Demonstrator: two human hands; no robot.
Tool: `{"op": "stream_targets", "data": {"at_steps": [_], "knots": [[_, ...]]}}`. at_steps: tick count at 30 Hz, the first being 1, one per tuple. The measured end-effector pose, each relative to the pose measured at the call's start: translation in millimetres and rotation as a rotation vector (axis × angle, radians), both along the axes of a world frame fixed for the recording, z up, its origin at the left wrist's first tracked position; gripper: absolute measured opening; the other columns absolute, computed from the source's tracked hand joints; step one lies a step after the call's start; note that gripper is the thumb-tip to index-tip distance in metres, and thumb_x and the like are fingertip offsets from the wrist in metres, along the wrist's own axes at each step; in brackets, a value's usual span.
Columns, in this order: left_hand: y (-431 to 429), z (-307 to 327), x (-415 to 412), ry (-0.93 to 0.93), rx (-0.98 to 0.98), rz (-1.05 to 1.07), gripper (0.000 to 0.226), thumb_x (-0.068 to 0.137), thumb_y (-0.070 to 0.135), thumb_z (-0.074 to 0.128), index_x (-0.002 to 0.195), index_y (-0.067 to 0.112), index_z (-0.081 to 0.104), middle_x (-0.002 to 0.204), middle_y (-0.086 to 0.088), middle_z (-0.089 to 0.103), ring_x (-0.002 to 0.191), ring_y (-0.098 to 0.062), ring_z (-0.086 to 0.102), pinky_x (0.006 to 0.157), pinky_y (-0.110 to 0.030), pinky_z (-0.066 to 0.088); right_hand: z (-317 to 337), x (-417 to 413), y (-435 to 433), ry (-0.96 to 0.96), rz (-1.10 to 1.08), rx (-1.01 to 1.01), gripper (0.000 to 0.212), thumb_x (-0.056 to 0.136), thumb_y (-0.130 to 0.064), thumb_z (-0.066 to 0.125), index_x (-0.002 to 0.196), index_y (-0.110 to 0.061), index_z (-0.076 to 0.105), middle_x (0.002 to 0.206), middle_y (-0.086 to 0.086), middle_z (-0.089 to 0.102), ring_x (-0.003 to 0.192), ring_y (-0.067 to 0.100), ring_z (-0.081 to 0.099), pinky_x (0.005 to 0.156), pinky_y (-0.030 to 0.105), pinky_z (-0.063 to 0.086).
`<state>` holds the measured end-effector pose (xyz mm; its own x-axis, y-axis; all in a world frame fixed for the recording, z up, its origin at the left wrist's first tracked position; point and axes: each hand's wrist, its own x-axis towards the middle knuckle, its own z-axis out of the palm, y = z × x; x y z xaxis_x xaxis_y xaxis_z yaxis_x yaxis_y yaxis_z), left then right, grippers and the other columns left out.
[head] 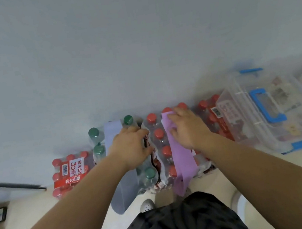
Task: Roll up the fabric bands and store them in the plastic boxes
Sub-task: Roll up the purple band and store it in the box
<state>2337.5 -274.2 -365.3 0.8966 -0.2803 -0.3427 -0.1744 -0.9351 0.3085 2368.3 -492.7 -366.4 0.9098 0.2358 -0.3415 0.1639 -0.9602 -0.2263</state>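
**2 bands draped over bottle packs, a hand on each**

At the far left a shrink-wrapped pack of red-capped bottles (69, 173) stands on the floor against the wall. Next to it is a pack of green-capped bottles (97, 142). A grey-blue fabric band (112, 133) lies unrolled across this pack, and its near end hangs over the front edge toward the floor. The left hand (131, 146) rests palm down on the band, with its fingers spread and loosely bent over the right side of the pack, pinching nothing that shows.

Just to the right is a second pack of red-capped bottles (160, 146) with a purple fabric band (182, 160) laid flat along its top. The near end of this band also trails down in front. The right hand (187, 128) presses flat on the far part of the purple band with its fingers straight. The 2 hands are close together but not touching.

Further right is a third red-capped pack (215, 118), and beyond it a clear plastic box (244, 112) with a blue handle (268, 104) and its lid on.

The floor (42, 209) is cream and the wall (136, 48) pale grey. Black shorts (182, 223) and 1 grey shoe (147, 206) show at the bottom.
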Motion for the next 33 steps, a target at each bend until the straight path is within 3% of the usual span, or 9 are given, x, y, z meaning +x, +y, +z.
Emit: {"op": "stream_targets", "data": {"at_steps": [3, 7, 11, 18, 22, 26, 28, 31, 33], "knots": [[-7, -4, 7, 0.009, 0.06, -0.057, 0.062, 0.088, 0.056, 0.055, 0.144, 0.033, 0.044, 0.141, 0.0, 0.051, 0.133, -0.029, 0.04, 0.104, -0.045, 0.041, -9, 13, -3, -0.002, 0.007, 0.0, 0.051, 0.103, -0.028, 0.045, 0.153, -0.021, 0.038, 0.166, 0.006, 0.024, 0.153, 0.031, 0.02, 0.123, 0.046, 0.024], [-14, -6, 14, 0.025, 0.046, -0.048, 0.064, 0.088, 0.058, 0.054, 0.145, 0.034, 0.041, 0.138, 0.0, 0.052, 0.129, -0.03, 0.043, 0.104, -0.044, 0.04, -15, 19, -4, -0.108, -0.045, 0.093, 0.044, 0.1, -0.017, 0.048, 0.143, -0.019, 0.052, 0.141, 0.009, 0.056, 0.131, 0.033, 0.046, 0.11, 0.043, 0.041], [-17, -8, 15, 0.03, -0.028, -0.014, 0.065, 0.087, 0.059, 0.056, 0.146, 0.034, 0.041, 0.139, -0.001, 0.052, 0.129, -0.03, 0.043, 0.106, -0.044, 0.041, -22, 22, -10, -0.19, -0.056, 0.079, 0.019, 0.095, -0.021, 0.057, 0.104, -0.013, 0.071, 0.1, 0.007, 0.057, 0.102, 0.034, 0.056, 0.086, 0.04, 0.049], [-26, 10, 6, 0.026, -0.443, 0.138, 0.073, 0.082, 0.066, 0.054, 0.142, 0.025, 0.05, 0.136, 0.0, 0.059, 0.127, -0.021, 0.051, 0.105, -0.038, 0.044, 5, 2, -13, -0.29, 0.021, 0.318, 0.011, 0.09, -0.019, 0.068, 0.08, -0.014, 0.071, 0.079, 0.001, 0.059, 0.076, 0.022, 0.054, 0.066, 0.037, 0.05], [-36, 33, -6, 0.0, -0.72, 0.173, 0.039, 0.093, 0.031, 0.069, 0.13, 0.025, 0.062, 0.121, 0.009, 0.067, 0.111, -0.01, 0.062, 0.097, -0.029, 0.049, 40, -31, -11, -0.266, -0.019, 0.473, 0.01, 0.09, -0.021, 0.07, 0.081, -0.02, 0.071, 0.07, -0.005, 0.061, 0.064, 0.017, 0.054, 0.057, 0.033, 0.044], [-46, 51, -27, -0.055, -0.883, 0.216, 0.009, 0.091, 0.018, 0.071, 0.096, 0.023, 0.077, 0.082, 0.006, 0.072, 0.075, -0.012, 0.065, 0.069, -0.027, 0.053, 69, -61, -14, -0.24, -0.129, 0.597, 0.005, 0.089, -0.019, 0.073, 0.085, -0.021, 0.076, 0.07, -0.01, 0.065, 0.066, 0.011, 0.057, 0.058, 0.022, 0.044], [-51, 61, -38, -0.049, -0.957, 0.276, 0.009, 0.092, 0.017, 0.07, 0.087, 0.02, 0.077, 0.075, 0.001, 0.07, 0.07, -0.017, 0.064, 0.062, -0.025, 0.052, 82, -74, -18, -0.209, -0.176, 0.67, 0.001, 0.087, -0.023, 0.076, 0.087, -0.024, 0.076, 0.072, -0.009, 0.068, 0.066, 0.009, 0.06, 0.057, 0.018, 0.046], [-59, 77, -53, -0.058, -1.014, 0.301, 0.012, 0.093, 0.02, 0.069, 0.083, 0.021, 0.076, 0.075, -0.009, 0.072, 0.073, -0.03, 0.066, 0.067, -0.042, 0.055, 100, -90, -29, -0.148, -0.251, 0.856, 0.004, 0.09, -0.021, 0.075, 0.092, -0.022, 0.078, 0.073, -0.009, 0.071, 0.062, 0.004, 0.061, 0.055, 0.016, 0.049], [-64, 88, -63, -0.086, -1.005, 0.302, 0.014, 0.092, 0.02, 0.069, 0.081, 0.023, 0.077, 0.071, -0.004, 0.072, 0.067, -0.026, 0.066, 0.065, -0.042, 0.054, 109, -98, -36, -0.146, -0.253, 0.912, 0.009, 0.092, -0.017, 0.071, 0.092, -0.021, 0.079, 0.073, -0.014, 0.072, 0.065, 0.002, 0.064, 0.06, 0.015, 0.049]]}}
